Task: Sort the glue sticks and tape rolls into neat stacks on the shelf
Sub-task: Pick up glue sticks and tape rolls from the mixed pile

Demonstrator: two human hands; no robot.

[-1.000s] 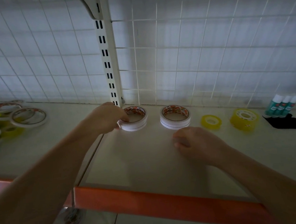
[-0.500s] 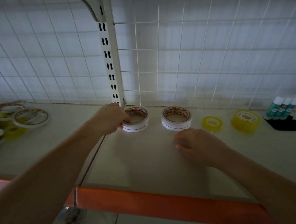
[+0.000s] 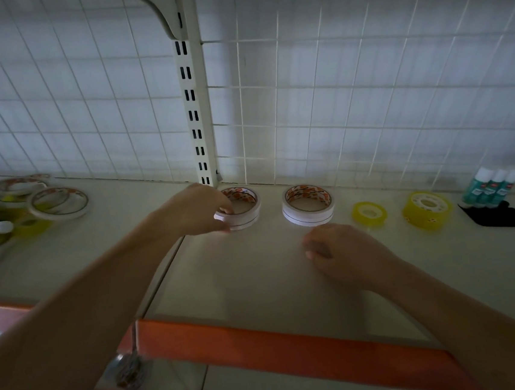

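Still | L hand (image 3: 197, 208) grips white tape stack (image 3: 241, 208) | R hand (image 3: 347, 253) idle

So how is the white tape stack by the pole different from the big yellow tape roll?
The white tape stack is white with orange print inside its ring; the big yellow tape roll is see-through yellow with a pale core. The white stack has seam lines round its side, so it looks like several thin rolls piled up; the yellow one looks like a single roll. The left hand grips the white stack; nothing touches the yellow roll. Both lie flat on the shelf.
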